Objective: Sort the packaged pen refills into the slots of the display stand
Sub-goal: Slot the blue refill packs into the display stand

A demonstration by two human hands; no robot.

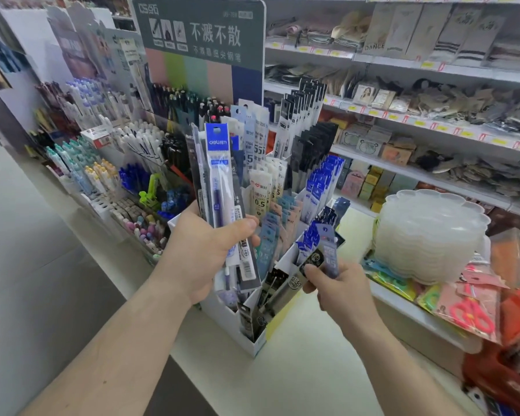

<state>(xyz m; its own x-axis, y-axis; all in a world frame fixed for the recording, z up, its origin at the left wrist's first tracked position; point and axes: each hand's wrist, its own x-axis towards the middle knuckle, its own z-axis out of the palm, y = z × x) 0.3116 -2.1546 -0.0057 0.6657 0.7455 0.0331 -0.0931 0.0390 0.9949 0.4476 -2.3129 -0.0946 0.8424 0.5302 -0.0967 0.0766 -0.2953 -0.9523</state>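
Left hand [204, 250] is wrapped around a fanned bunch of refill packs [219, 187], held upright just in front of the display stand [252, 334]. Right hand [339, 286] is pinching one dark pack [320, 259] between thumb and fingers, right at a front slot that already has a few blue-headed packs in it.

If I were doing this, I'd check the printed header against what's already in that slot, then slide the pack in bottom-first and straight so it doesn't snag its neighbours. Keeping the bunch steady in the other hand should help too.

Stand sits on a pale table [297, 379] in a stationery shop, with pen racks [108, 163] to the left, stocked shelves [433, 121] behind, and a stack of clear plastic trays [430, 235] on the right.
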